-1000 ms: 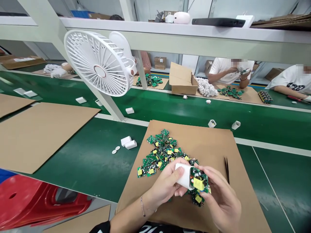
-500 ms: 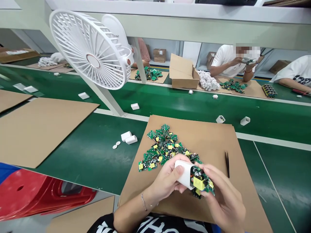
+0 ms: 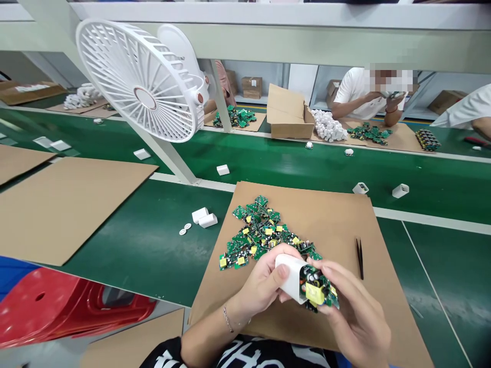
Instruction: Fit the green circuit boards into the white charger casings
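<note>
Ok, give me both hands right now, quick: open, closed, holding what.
Left hand: closed around the white casing.
Right hand: closed on the circuit board at the casing's open end.

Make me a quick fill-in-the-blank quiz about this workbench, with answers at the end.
The left hand holds a housing whose outside is ____.
The right hand grasps a circuit board with a large ____ block.
The tweezers lie to the ____ of the board pile.
They rest on a brown sheet of ____.
Missing words: white; yellow; right; cardboard.
</note>
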The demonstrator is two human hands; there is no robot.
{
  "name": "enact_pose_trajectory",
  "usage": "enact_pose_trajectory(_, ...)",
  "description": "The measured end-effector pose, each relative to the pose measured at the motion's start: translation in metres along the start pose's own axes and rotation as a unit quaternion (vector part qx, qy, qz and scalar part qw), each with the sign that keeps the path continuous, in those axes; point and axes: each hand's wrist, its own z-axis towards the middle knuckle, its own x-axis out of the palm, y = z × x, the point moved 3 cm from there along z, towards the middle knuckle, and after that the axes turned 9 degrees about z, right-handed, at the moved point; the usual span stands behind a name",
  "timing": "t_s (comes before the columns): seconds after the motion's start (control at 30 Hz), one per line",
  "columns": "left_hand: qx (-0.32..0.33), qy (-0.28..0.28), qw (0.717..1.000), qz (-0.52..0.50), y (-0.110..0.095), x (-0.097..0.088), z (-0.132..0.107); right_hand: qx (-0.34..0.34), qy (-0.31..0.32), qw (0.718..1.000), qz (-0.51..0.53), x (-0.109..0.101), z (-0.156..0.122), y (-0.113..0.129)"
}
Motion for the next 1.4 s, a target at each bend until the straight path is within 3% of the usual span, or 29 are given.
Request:
enact_pose_trajectory(0.23, -0.01, 0.01, 1.0, 0.0, -0.002, 0.0, 0.003, 0.006, -0.01, 1.0, -0.012, -0.002, 0.001, 0.001)
enact_pose_trajectory(0.47, -0.019, -0.013, 1.0, 0.003, -0.005, -0.001, 0.003, -0.068, -0.005, 0.994, -0.086, 0.004, 0.005, 0.007)
enact_pose_trajectory(0.83, -0.016, -0.023, 1.0, -0.012, 0.002, -0.001, 0.003, -0.02, -0.012, 0.999, -0.036, 0.004, 0.0, -0.005)
enact_pose_trajectory(1.03, -0.04, -0.035, 0.998, -0.042, 0.005, 0.001, 0.004, -0.049, 0.007, 0.997, -0.067, 0.004, -0.001, -0.008)
enact_pose_trajectory(1.4, -0.053, -0.044, 0.994, -0.085, 0.007, 0.006, 0.003, -0.035, 0.0, 0.999, -0.033, 0.001, -0.003, -0.012)
